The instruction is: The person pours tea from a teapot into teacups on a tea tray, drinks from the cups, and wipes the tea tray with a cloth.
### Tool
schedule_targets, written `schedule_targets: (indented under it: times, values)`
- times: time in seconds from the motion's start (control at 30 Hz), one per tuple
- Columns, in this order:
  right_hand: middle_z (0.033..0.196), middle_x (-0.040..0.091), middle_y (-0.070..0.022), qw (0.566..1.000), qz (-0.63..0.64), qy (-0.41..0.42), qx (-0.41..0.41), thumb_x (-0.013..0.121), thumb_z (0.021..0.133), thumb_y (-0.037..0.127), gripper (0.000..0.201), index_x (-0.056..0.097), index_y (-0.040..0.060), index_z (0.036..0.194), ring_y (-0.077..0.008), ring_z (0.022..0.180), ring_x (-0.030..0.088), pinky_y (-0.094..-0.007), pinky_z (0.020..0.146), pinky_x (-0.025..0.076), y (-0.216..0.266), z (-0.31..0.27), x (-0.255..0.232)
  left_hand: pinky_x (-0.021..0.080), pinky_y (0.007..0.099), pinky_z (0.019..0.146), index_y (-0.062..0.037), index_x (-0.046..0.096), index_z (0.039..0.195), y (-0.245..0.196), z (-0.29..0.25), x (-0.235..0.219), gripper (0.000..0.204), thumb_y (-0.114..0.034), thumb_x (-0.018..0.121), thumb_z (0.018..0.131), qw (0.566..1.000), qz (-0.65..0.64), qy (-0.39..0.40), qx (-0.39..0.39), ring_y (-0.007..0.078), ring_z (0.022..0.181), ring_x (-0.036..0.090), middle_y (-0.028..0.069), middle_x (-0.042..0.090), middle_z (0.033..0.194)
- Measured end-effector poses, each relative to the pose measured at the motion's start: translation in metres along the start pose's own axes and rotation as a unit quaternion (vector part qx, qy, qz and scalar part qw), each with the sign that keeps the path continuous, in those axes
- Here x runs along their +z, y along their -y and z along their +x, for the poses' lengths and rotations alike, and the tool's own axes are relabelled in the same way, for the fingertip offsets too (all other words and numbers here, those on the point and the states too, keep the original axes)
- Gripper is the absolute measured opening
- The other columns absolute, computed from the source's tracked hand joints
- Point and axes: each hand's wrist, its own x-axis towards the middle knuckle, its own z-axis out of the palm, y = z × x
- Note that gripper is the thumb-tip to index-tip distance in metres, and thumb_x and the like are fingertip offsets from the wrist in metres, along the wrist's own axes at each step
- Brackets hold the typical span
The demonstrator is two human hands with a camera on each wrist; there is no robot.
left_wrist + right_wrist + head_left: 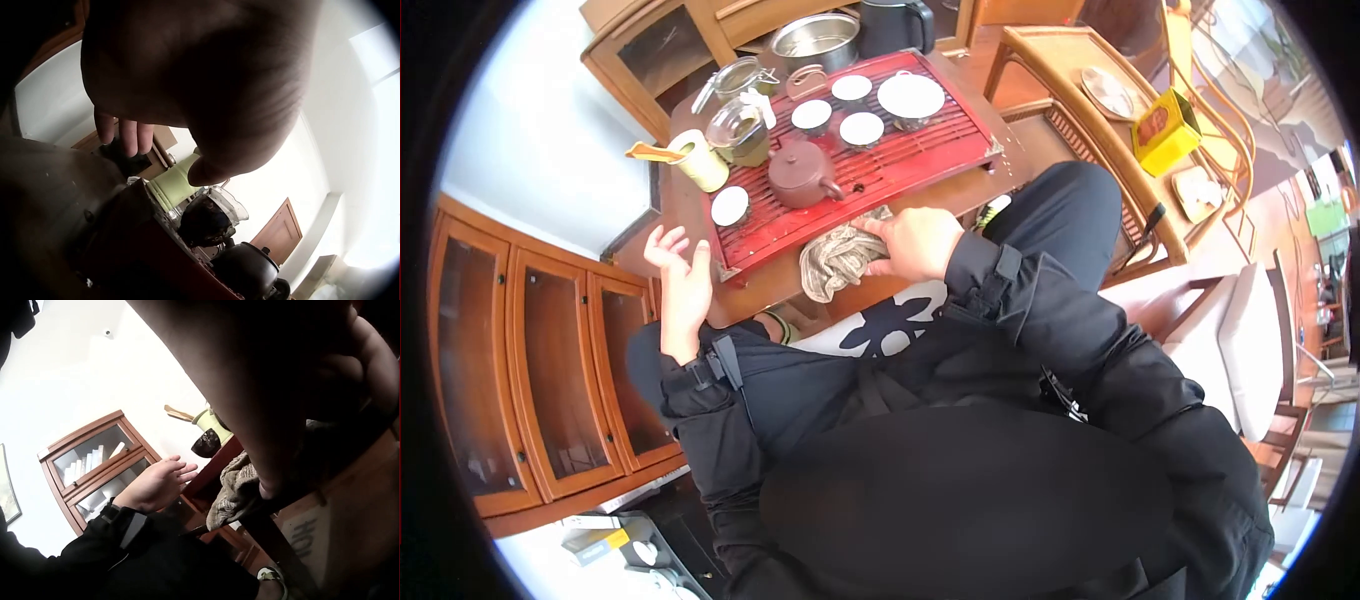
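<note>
My right hand (920, 243) grips a crumpled brown-and-cream patterned cloth (835, 262) at the table's front edge, just before the red slatted tea tray (945, 150). In the right wrist view the cloth (230, 495) hangs in folds under the thumb. Raised off the tray's left front corner, my left hand (685, 290) holds nothing, its fingers loosely bent and apart. The nearest cup (730, 207), white inside, stands on that corner. A brown clay teapot (798, 172) sits at the tray's front, behind the cloth. The left wrist view shows the left palm (194, 81) from below, in shadow.
Several cups and a white lidded bowl (911, 97) stand on the tray. A pale-green tool holder (700, 163) and glass pitcher (745, 140) are at its left. Behind are a steel pot (815, 42) and black kettle (897, 25). A wooden cart (1050, 45) stands right.
</note>
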Motion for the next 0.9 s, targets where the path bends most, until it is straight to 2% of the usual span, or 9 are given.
schedule_targets:
  times: [0.2,0.4,0.5,0.53,0.67,0.73,0.77,0.83,0.9]
  values:
    - [0.098,0.074,-0.0179,0.999,0.007,-0.007,0.034,0.066,0.089,0.06,0.073,0.045,0.0292,0.152,-0.0361,0.095,0.072,-0.0451,0.083,0.057,-0.043,-0.013,-0.001,0.042,0.0404,0.108,0.0035,0.017,0.149,-0.011,-0.001,-0.002,0.066,-0.015,0.058,0.101,1.0,0.017,0.011,-0.005,0.0296,0.129,0.051,0.023,0.046,0.142]
    - [0.102,0.073,-0.0191,0.996,-0.005,0.017,0.092,0.066,0.09,0.054,0.07,0.045,0.0314,0.153,-0.0359,0.096,0.071,-0.0443,0.084,0.056,-0.083,-0.026,-0.014,0.041,0.0391,0.11,0.0056,0.016,0.148,-0.009,0.002,-0.002,0.065,-0.014,0.057,0.102,0.999,0.03,0.017,-0.009,0.0289,0.13,0.05,0.0225,0.045,0.142]
    - [0.1,0.072,-0.0224,0.997,-0.028,-0.009,0.078,0.066,0.09,0.05,0.071,0.044,0.0267,0.153,-0.0387,0.095,0.071,-0.0462,0.084,0.056,-0.108,-0.03,-0.011,0.041,0.0397,0.11,0.0059,0.016,0.148,-0.01,0.0,-0.003,0.066,-0.015,0.058,0.102,0.999,0.022,0.018,-0.015,0.0288,0.13,0.05,0.0226,0.045,0.142]
    - [0.102,0.072,-0.0228,0.996,-0.031,-0.003,0.087,0.067,0.09,0.05,0.071,0.044,0.0271,0.153,-0.0391,0.098,0.07,-0.0466,0.085,0.056,-0.112,-0.032,-0.014,0.042,0.0401,0.107,0.0029,0.017,0.149,-0.005,0.001,-0.002,0.068,-0.017,0.061,0.1,1.0,0.021,0.008,-0.002,0.0282,0.127,0.052,0.0212,0.047,0.14]
    - [0.101,0.071,-0.0255,0.994,-0.037,0.009,0.103,0.068,0.09,0.048,0.074,0.042,0.022,0.154,-0.0396,0.083,0.072,-0.0468,0.08,0.057,-0.129,-0.035,-0.023,0.045,0.0404,0.102,-0.0011,0.019,0.151,0.008,0.002,0.0,0.071,-0.019,0.064,0.099,0.999,0.018,-0.003,0.031,0.0271,0.121,0.054,0.0189,0.049,0.137]
    - [0.101,0.07,-0.0251,0.99,0.006,0.057,0.129,0.067,0.092,0.045,0.076,0.038,0.0158,0.156,-0.0357,0.073,0.072,-0.044,0.071,0.058,-0.131,-0.033,-0.028,0.045,0.0402,0.102,-0.0015,0.019,0.15,0.01,0.003,0.001,0.07,-0.018,0.064,0.1,0.999,0.017,-0.001,0.034,0.027,0.121,0.054,0.0189,0.049,0.136]
    - [0.101,0.07,-0.0251,0.99,0.008,0.058,0.129,0.067,0.092,0.045,0.076,0.038,0.0158,0.156,-0.0357,0.073,0.072,-0.044,0.071,0.058,-0.13,-0.034,-0.029,0.045,0.04,0.101,-0.0018,0.019,0.15,0.01,0.003,0.001,0.07,-0.018,0.064,0.1,0.999,0.016,0.001,0.036,0.0269,0.121,0.053,0.0189,0.049,0.136]
    - [0.1,0.071,-0.022,0.976,0.121,0.092,0.157,0.065,0.094,0.043,0.078,0.033,0.0116,0.158,-0.0285,0.067,0.071,-0.0396,0.063,0.059,-0.117,-0.04,-0.039,0.045,0.04,0.101,-0.0021,0.02,0.15,0.007,0.002,-0.001,0.069,-0.017,0.064,0.1,0.999,0.03,0.009,0.03,0.0269,0.122,0.053,0.0191,0.048,0.136]
    - [0.099,0.071,-0.0206,0.974,0.169,0.072,0.136,0.064,0.095,0.043,0.079,0.031,0.0104,0.158,-0.0255,0.064,0.069,-0.0375,0.06,0.058,-0.123,-0.038,-0.026,0.046,0.0399,0.101,-0.0024,0.02,0.15,0.006,0.001,0.001,0.068,-0.017,0.064,0.1,0.998,0.045,0.026,0.029,0.027,0.123,0.052,0.0194,0.048,0.136]
